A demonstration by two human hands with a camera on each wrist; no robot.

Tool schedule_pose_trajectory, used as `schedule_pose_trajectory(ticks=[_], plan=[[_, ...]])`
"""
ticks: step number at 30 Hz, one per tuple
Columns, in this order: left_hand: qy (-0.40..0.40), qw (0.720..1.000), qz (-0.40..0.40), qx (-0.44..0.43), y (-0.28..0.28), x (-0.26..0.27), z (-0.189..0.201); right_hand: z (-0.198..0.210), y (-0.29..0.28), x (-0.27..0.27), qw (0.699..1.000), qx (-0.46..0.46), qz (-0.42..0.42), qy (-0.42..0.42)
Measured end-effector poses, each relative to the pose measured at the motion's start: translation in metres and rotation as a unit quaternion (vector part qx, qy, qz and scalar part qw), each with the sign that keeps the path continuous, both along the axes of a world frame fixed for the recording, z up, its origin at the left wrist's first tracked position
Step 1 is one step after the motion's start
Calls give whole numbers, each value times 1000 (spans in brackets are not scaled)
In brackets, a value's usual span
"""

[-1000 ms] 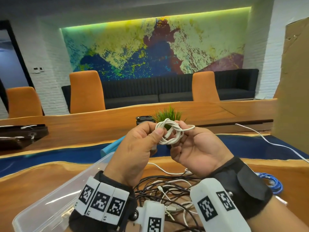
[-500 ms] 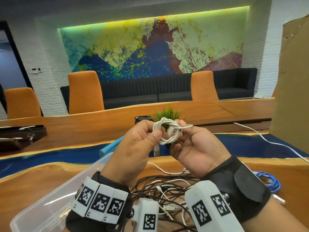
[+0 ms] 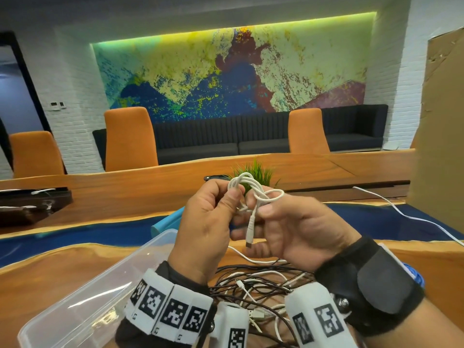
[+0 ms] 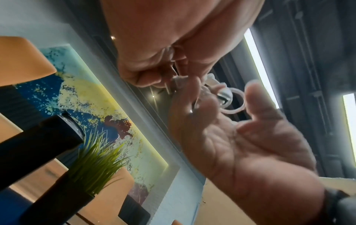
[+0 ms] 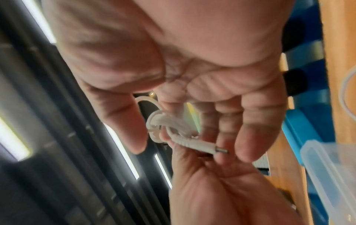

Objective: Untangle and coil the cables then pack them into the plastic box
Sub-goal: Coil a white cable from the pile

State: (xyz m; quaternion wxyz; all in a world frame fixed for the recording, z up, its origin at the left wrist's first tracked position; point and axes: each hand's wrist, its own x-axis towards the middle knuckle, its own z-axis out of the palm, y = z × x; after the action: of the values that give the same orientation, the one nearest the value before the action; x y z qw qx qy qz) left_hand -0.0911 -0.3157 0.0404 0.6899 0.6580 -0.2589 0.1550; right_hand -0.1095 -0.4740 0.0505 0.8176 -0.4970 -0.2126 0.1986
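A clear plastic box (image 3: 82, 292) is sitting at the wooden table's (image 3: 37, 277) near-left edge. Above it, the left hand (image 3: 203, 229) is pinching a coiled white cable (image 3: 253, 194), which the right hand (image 3: 296, 229) is also gripping, plug dangling over tangled black-and-white cables (image 3: 253, 280).

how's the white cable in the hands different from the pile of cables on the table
The small white cable is wound into loops and held up between the left hand and right hand, one plug end dangling. The tangled pile of black and white cables lies loose on the wooden table, uncoiled and knotted together. The held one is a single cable; the pile holds several. Neither is in the clear plastic box yet.
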Motion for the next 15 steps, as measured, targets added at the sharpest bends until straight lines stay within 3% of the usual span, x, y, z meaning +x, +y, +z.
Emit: schedule_pose_trajectory(ticks=[5, 8, 10, 12, 15], plan=[[2, 997, 74, -22, 7, 3, 1, 1, 13, -3, 989, -36, -134, -45], [78, 983, 97, -133, 20, 11, 6, 2, 13, -8, 960, -187, -154, -138], [145, 964, 56, -216, 25, 14, 9, 0, 17, -11, 931, -288, -127, -186], [206, 950, -26, -233, 27, 13, 10, -4, 20, -8, 892, -360, -173, -213], [226, 962, -119, -99, 27, 8, 9, -8, 16, 2, 813, -428, -315, -239]])
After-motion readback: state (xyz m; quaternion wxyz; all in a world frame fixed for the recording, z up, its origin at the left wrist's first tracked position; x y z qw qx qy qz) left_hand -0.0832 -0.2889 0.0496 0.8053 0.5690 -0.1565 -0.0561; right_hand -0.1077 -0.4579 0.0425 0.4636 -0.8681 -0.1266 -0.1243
